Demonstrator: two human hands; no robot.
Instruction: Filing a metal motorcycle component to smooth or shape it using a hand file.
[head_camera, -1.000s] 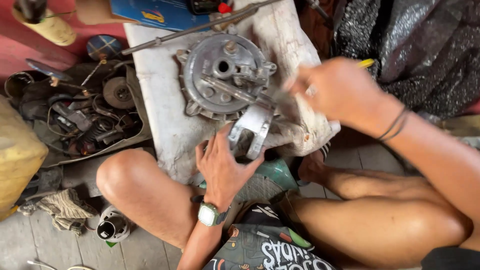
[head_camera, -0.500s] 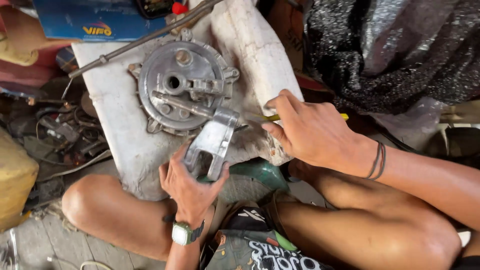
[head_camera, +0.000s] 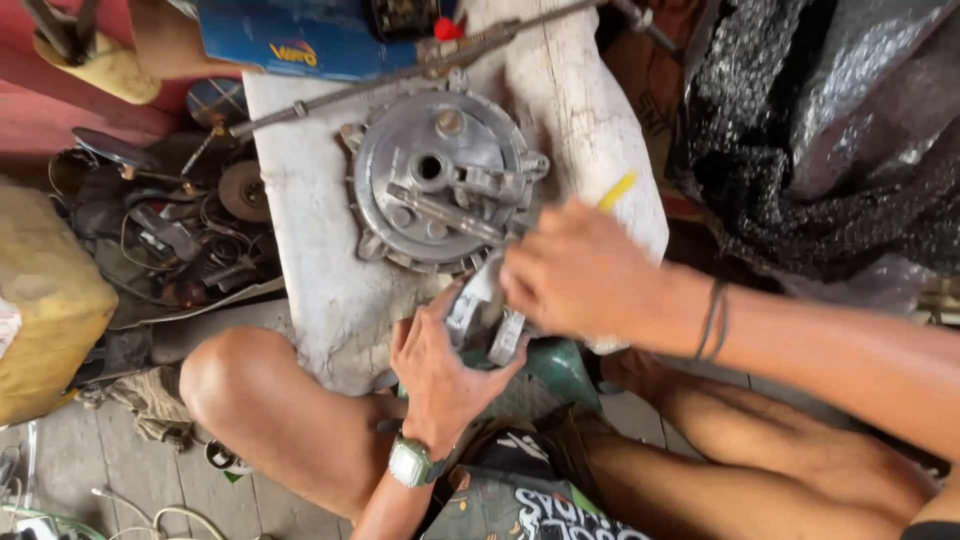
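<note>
My left hand (head_camera: 437, 362), with a watch on its wrist, grips a grey forked metal bracket (head_camera: 486, 312) at the near edge of a white block (head_camera: 320, 270). My right hand (head_camera: 577, 272) is closed over the bracket's top and holds a yellow-handled tool (head_camera: 617, 190), only its handle tip showing. Just beyond both hands a round grey metal hub plate (head_camera: 430, 190) with a centre hole lies flat on the block. The bracket's upper end is hidden under my right hand.
A long metal rod (head_camera: 400, 72) lies across the block's far end beside a blue box (head_camera: 300, 40). Loose metal parts and wires (head_camera: 190, 230) fill the left side, with a yellow container (head_camera: 45, 300) nearer. Black bubble wrap (head_camera: 820, 130) lies right. My bare knees flank the block.
My right hand has come from the block's right edge onto the bracket's top. The left hand now grips the bracket closer to me. The view has shifted, so the hub plate appears further right.
</note>
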